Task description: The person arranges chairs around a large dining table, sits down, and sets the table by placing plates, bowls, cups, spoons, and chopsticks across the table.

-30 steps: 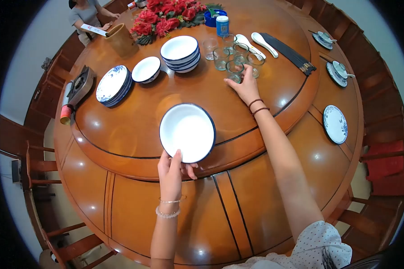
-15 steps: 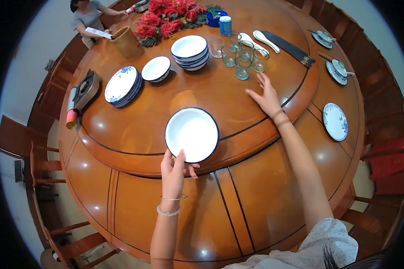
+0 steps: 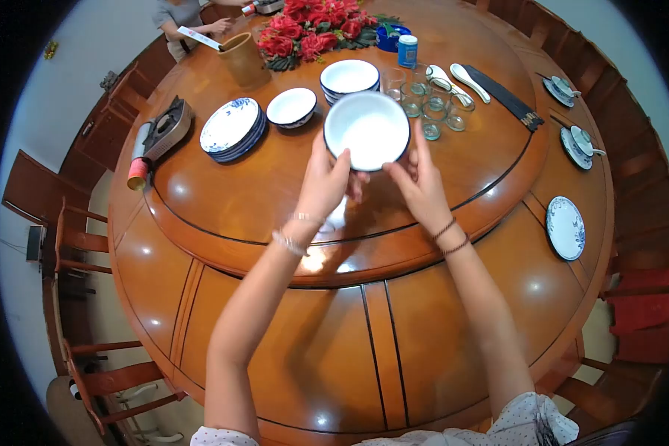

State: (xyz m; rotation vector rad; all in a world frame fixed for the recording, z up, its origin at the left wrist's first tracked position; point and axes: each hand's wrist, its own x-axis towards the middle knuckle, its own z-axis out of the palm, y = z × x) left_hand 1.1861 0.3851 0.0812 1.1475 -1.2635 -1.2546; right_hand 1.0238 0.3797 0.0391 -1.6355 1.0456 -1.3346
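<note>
A white bowl with a dark blue rim point(image 3: 368, 128) is held up over the turntable, its inside facing me. My left hand point(image 3: 328, 178) grips its lower left edge, thumb on the rim. At the lower right edge, my right hand point(image 3: 418, 178) holds it too. Behind it stands a stack of bowls point(image 3: 349, 76), partly hidden. A single bowl point(image 3: 291, 107) and a stack of patterned plates point(image 3: 232, 126) are to the left. Several clear glasses point(image 3: 432, 111) stand just right of the held bowl.
White spoons point(image 3: 470, 82), black chopstick sleeves point(image 3: 505, 98), a blue can point(image 3: 407, 52), red flowers point(image 3: 312, 33), a brown pot point(image 3: 245, 63) and a portable stove point(image 3: 167, 130) are on the table. One plate point(image 3: 566, 228) lies at the right edge. A person point(image 3: 182, 18) is at the far left.
The bowl has moved up and away, towards the bowl stack. My right hand has left the glasses and taken hold of the bowl. The view has shifted, so the tableware appears further right.
</note>
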